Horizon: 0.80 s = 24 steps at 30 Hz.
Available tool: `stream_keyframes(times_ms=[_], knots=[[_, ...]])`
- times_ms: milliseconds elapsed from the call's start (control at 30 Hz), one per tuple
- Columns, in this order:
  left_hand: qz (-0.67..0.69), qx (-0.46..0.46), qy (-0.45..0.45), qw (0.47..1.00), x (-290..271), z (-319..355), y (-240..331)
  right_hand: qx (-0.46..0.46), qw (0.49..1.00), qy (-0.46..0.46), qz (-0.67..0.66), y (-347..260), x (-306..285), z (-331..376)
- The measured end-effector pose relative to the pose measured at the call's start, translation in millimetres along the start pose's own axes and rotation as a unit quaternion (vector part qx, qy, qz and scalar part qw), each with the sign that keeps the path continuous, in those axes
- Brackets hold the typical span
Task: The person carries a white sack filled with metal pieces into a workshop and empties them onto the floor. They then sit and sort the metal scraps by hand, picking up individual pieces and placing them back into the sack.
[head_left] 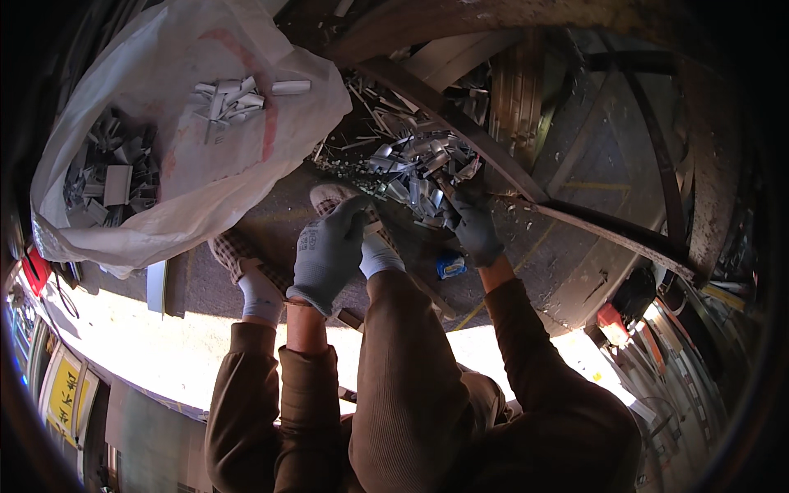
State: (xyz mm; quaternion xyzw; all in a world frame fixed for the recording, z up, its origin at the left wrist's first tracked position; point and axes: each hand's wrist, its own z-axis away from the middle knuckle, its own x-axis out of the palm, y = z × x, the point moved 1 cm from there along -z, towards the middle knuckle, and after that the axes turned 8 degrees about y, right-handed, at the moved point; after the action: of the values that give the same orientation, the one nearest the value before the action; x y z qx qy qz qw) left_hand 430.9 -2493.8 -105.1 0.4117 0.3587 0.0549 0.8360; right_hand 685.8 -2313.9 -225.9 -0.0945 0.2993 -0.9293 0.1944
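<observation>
My left hand (327, 256), in a grey work glove, is held above my checked slippers with its fingers curled together. Whatever they may grip is hidden. My right hand (475, 232), gloved the same way, reaches to the near right edge of a heap of shiny metal offcuts (411, 168). Its fingers are bent around a thin, dark brownish piece (445, 182) whose kind I cannot make out. At the left, a large white woven sack (185, 156) gapes, with grey metal offcuts (119, 185) inside and several light strips (234, 100) lying on its folded-over side.
A rusty metal frame (493, 160) slants across the floor beyond my right hand. A small blue object (450, 264) lies below that hand. Long metal profiles (674, 378) and a red item (612, 322) are at the lower right. A yellow sign (66, 394) stands at the lower left.
</observation>
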Motion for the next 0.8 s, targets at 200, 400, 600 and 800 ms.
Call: stream_keyframes(times_ms=[200,400,600,800], knots=[[0.028,0.015,-0.020,0.999,4.4,0.6,10.2,0.052,0.995,0.075,-0.050,9.1,-2.3,1.2],[-0.070,0.069,-0.034,0.995,29.9,-10.4,-1.0,-0.217,0.942,0.027,0.256,9.5,5.5,-2.4],[-0.098,0.054,-0.057,0.992,23.3,-0.1,-12.5,-0.086,0.995,-0.021,0.047,8.8,15.3,1.0],[-0.055,0.045,-0.034,0.997,6.7,12.3,-8.2,-0.002,0.994,0.029,-0.110,13.5,14.7,10.1]])
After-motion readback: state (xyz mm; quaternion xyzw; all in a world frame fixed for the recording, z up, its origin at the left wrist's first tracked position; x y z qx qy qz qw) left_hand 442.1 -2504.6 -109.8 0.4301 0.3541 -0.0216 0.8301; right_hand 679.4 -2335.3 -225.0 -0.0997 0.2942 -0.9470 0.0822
